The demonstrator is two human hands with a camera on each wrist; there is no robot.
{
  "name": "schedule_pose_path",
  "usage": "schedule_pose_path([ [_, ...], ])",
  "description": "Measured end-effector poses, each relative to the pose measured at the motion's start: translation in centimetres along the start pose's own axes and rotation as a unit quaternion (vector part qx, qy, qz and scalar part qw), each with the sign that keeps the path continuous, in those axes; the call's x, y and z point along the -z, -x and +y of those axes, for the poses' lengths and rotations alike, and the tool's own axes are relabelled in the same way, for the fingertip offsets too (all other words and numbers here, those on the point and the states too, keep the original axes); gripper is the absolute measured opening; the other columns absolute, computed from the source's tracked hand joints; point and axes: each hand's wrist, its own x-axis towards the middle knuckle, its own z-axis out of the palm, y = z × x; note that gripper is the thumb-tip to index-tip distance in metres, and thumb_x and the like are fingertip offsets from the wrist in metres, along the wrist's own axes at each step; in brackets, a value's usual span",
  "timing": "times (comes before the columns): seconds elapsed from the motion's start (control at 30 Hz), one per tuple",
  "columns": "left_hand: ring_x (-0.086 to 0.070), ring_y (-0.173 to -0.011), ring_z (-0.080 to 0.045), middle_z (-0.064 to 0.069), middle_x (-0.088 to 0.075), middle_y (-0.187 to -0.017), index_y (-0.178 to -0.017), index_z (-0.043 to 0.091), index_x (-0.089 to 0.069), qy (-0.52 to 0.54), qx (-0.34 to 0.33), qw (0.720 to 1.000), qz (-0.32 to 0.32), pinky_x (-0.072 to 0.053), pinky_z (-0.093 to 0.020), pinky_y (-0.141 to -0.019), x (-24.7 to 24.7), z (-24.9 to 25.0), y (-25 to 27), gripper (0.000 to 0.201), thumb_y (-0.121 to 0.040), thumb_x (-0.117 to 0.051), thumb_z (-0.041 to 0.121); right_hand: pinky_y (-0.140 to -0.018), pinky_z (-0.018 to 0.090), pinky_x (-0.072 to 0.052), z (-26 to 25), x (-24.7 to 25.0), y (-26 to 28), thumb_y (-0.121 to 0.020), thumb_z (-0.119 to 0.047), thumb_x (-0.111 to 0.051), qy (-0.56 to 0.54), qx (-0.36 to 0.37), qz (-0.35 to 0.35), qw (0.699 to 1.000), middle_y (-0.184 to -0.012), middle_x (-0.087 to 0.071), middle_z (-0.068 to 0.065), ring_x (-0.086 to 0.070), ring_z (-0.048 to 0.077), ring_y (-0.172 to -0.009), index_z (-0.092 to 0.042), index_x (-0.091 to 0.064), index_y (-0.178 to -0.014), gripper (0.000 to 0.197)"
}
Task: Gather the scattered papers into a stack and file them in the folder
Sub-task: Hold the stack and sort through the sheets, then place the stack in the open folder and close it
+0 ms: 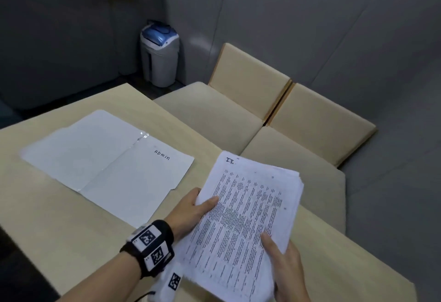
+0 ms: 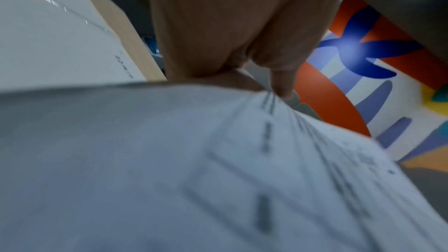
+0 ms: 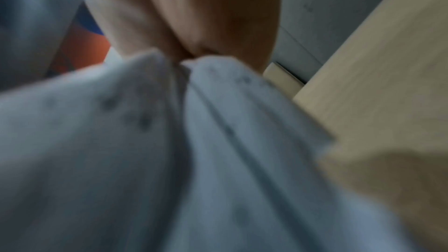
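Note:
A stack of printed papers [image 1: 248,220], marked "I.T." at the top, is held above the near right part of the table. My left hand [image 1: 198,206] grips its left edge, thumb on top. My right hand [image 1: 281,261] grips its lower right edge, thumb on the page. A white folder [image 1: 107,163] lies open flat on the table to the left, with "ADMIN" written on its right leaf. Both wrist views are blurred: the papers [image 2: 218,160] fill the left one below my left hand [image 2: 242,55], and my right hand [image 3: 184,45] pinches the sheets [image 3: 194,141].
The light wooden table [image 1: 59,218] ends at its far edge near beige bench seats [image 1: 214,115] with cushions [image 1: 319,120]. A grey bin with a blue lid [image 1: 159,55] stands on the floor beyond. Grey padded walls [image 1: 286,15] surround the booth.

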Motion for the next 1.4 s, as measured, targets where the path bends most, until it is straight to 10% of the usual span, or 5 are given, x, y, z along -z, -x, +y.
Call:
schedule_pose_path([
  [0.3, -0.074, -0.094, -0.028, -0.005, -0.074, -0.106, -0.119, 0.033, -0.060, -0.176, -0.047, 0.981, 0.072, -0.059, -0.054, -0.088, 3.7, -1.5, 4.3, 0.026, -0.093, -0.064, 0.029, -0.076, 0.036, -0.060, 3.5, -3.3, 0.4, -0.093, -0.008, -0.065, 0.043, -0.072, -0.082, 0.993, -0.092, -0.082, 0.000, -0.078, 0.023, -0.088, -0.007, -0.067, -0.119, 0.026],
  [0.63, -0.059, -0.119, -0.026, -0.007, -0.059, -0.122, -0.126, 0.013, -0.056, -0.350, 0.055, 0.926, 0.127, -0.037, -0.026, -0.087, 12.8, 0.1, 5.2, 0.051, -0.099, -0.045, 0.055, -0.092, 0.030, -0.045, 4.4, -13.0, -0.5, -0.099, -0.016, -0.056, 0.188, 0.037, -0.044, 0.980, -0.110, -0.072, 0.010, -0.064, 0.025, -0.107, -0.003, -0.067, -0.126, 0.032],
  [0.87, -0.048, -0.038, -0.012, 0.001, -0.053, -0.054, -0.063, 0.015, -0.049, -0.318, 0.098, 0.931, 0.148, -0.045, -0.026, -0.050, 25.3, 0.8, 2.6, 0.056, -0.095, -0.047, 0.060, -0.096, 0.039, -0.052, 4.7, -21.7, -3.5, -0.101, -0.026, -0.050, 0.210, 0.029, -0.008, 0.977, -0.112, -0.073, 0.008, -0.067, 0.027, -0.105, -0.010, -0.064, -0.127, 0.033],
  [1.17, -0.053, -0.119, -0.037, -0.018, -0.057, -0.128, -0.122, 0.006, -0.054, -0.452, 0.160, 0.818, 0.317, -0.047, -0.043, -0.096, 43.4, 2.6, -3.6, 0.053, -0.090, -0.066, 0.046, -0.104, 0.046, -0.049, 8.4, -30.7, -6.2, -0.101, -0.023, -0.052, 0.197, -0.119, 0.017, 0.973, -0.116, -0.070, 0.011, -0.067, 0.031, -0.106, -0.005, -0.059, -0.131, 0.035],
  [1.4, -0.041, -0.128, -0.034, -0.015, -0.042, -0.139, -0.135, 0.006, -0.042, -0.520, 0.247, 0.755, 0.315, -0.045, -0.048, -0.097, 47.7, 2.0, -5.9, 0.090, -0.069, -0.082, 0.053, -0.104, 0.049, -0.047, 10.4, -32.9, -7.0, -0.101, -0.025, -0.052, 0.228, -0.154, 0.042, 0.961, -0.114, -0.065, 0.018, -0.061, 0.036, -0.111, 0.005, -0.057, -0.130, 0.042],
])
